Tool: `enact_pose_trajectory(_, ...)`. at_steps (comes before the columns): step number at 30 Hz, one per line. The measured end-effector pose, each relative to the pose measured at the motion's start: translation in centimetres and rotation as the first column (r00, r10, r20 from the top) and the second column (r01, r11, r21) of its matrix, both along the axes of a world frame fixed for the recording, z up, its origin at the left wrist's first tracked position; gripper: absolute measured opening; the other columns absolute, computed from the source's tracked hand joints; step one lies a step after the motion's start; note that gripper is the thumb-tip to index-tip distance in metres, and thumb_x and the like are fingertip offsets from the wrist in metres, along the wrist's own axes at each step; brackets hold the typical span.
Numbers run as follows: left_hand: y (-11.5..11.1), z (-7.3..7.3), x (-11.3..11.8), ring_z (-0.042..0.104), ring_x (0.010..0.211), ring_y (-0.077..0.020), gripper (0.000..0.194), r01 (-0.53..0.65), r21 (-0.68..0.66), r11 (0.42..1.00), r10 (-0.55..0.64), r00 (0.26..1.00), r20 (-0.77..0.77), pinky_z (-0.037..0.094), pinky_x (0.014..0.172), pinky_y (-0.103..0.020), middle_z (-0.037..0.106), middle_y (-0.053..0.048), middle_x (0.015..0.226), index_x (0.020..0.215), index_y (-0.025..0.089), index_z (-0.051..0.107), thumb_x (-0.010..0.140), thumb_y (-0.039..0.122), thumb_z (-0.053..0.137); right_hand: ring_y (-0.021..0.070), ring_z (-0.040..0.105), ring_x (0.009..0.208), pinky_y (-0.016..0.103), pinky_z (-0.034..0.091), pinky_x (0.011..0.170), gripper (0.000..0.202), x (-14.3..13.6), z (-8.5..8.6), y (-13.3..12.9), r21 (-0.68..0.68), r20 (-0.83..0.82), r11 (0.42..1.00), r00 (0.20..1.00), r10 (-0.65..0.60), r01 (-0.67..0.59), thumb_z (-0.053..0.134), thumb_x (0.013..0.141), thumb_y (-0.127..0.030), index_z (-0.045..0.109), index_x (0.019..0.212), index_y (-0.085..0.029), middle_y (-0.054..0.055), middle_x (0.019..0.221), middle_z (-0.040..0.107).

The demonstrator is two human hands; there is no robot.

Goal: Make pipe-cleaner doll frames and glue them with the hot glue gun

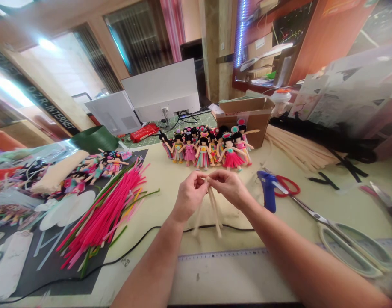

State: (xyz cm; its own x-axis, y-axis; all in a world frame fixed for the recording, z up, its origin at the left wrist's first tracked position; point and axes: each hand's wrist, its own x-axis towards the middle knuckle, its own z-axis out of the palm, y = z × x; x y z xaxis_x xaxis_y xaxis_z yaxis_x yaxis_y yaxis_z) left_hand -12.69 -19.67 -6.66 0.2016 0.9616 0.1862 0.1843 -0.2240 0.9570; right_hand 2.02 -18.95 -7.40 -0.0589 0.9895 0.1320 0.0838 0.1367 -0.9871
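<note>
Both hands meet over the middle of the table, pinching cream pipe cleaners [215, 212] near their upper ends. The fingers of my left hand [192, 191] are closed on them from the left. My right hand [228, 186] grips them from the other side, its fingertips almost touching the left ones. Several strands hang down below the fingers, some of them blurred. Just beyond the hands stands a group of small pipe-cleaner dolls [203, 153] with black hair and colourful skirts. A blue glue gun [267, 192] lies to the right of my right hand.
Pink and green pipe cleaners [102, 209] lie in a pile on the left. Large scissors [340, 239] and red-handled scissors [287, 187] rest at right. A black cable [141, 239] and a ruler [224, 254] cross the front. A cardboard box [243, 113] stands behind the dolls.
</note>
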Motion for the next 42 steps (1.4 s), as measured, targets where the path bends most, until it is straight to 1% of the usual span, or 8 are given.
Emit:
enact_pose_trajectory(6,0.01,0.29,0.06,0.064,0.07,-0.0127,0.021,0.023,-0.056,0.998,-0.019,0.997,0.069,0.053,0.067,-0.026,0.066,-0.002,0.076,0.096,0.016,0.059,0.081,0.03,0.063,0.0089,0.042,0.052,0.024,0.031,0.047,0.028,0.01,0.24,-0.07,-0.08,-0.097,0.995,0.994,0.052,-0.06,0.069,0.07,-0.043,0.064,0.073,-0.016,-0.001,0.062,0.057)
enact_pose_trajectory(10,0.16,0.21,-0.07,0.063,0.063,-0.0109,0.016,0.033,-0.078,0.996,-0.027,0.996,0.081,0.051,0.061,-0.022,0.067,-0.002,0.074,0.095,0.017,0.06,0.082,0.026,0.06,0.0063,0.035,0.047,0.023,0.024,0.045,0.031,0.16,-0.04,-0.04,-0.138,-0.227,0.978,0.966,0.123,-0.157,0.069,0.071,-0.045,0.062,0.074,-0.015,-0.003,0.057,0.052)
enact_pose_trajectory(14,0.25,0.04,-0.14,0.063,0.06,-0.0105,0.014,0.029,-0.087,0.996,-0.023,0.997,0.068,0.048,0.057,-0.021,0.067,-0.001,0.07,0.095,0.017,0.06,0.083,0.024,0.057,0.0059,0.034,0.046,0.023,0.022,0.045,0.03,0.3,-0.22,0.03,-0.149,-0.265,0.969,0.952,0.153,-0.197,0.07,0.072,-0.043,0.061,0.075,-0.015,-0.003,0.057,0.052)
enact_pose_trajectory(17,0.18,0.12,-0.04,0.063,0.06,-0.0106,0.014,0.03,-0.1,0.994,-0.022,0.996,0.085,0.049,0.058,-0.021,0.066,0.0,0.068,0.094,0.017,0.06,0.082,0.026,0.059,0.0057,0.034,0.046,0.023,0.021,0.045,0.03,0.21,-0.19,0.08,-0.152,-0.247,0.971,0.958,0.144,-0.185,0.07,0.072,-0.043,0.06,0.075,-0.015,-0.004,0.056,0.051)
enact_pose_trajectory(22,0.08,0.35,0.15,0.065,0.064,-0.012,0.021,0.054,-0.13,0.99,-0.036,0.99,0.139,0.052,0.063,-0.024,0.067,-0.001,0.071,0.092,0.015,0.059,0.077,0.027,0.067,0.0065,0.039,0.048,0.022,0.026,0.045,0.03,0.06,-0.03,0.08,-0.146,-0.169,0.985,0.984,0.063,-0.089,0.071,0.07,-0.043,0.059,0.073,-0.015,-0.003,0.058,0.054)
enact_pose_trajectory(31,0.41,-0.02,-0.19,0.062,0.058,-0.0108,0.023,0.071,-0.175,0.982,-0.03,0.974,0.226,0.049,0.06,-0.023,0.065,0.0,0.067,0.095,0.015,0.059,0.076,0.024,0.067,0.0064,0.039,0.047,0.022,0.027,0.044,0.033,0.36,-0.2,0.18,-0.111,-0.217,0.973,0.96,0.174,-0.202,0.07,0.072,-0.046,0.061,0.077,-0.015,-0.002,0.057,0.055)
enact_pose_trajectory(38,0.38,0.24,-0.24,0.058,0.053,-0.0097,0.026,0.159,-0.276,0.948,-0.06,0.94,0.335,0.045,0.054,-0.021,0.066,-0.001,0.065,0.094,0.016,0.057,0.073,0.023,0.071,0.0064,0.04,0.047,0.022,0.028,0.044,0.027,0.21,-0.4,0.33,-0.08,-0.182,0.988,0.977,0.114,-0.13,0.07,0.07,-0.041,0.061,0.072,-0.015,-0.003,0.056,0.054)
enact_pose_trajectory(42,0.21,0.24,-0.1,0.057,0.052,-0.0098,0.028,0.199,-0.287,0.937,-0.079,0.921,0.382,0.044,0.053,-0.021,0.066,-0.001,0.065,0.095,0.016,0.055,0.073,0.022,0.071,0.008,0.045,0.05,0.022,0.034,0.046,0.024,0.17,-0.62,0.35,-0.038,-0.148,0.996,0.986,0.072,-0.078,0.069,0.072,-0.038,0.06,0.07,-0.016,-0.003,0.057,0.055)
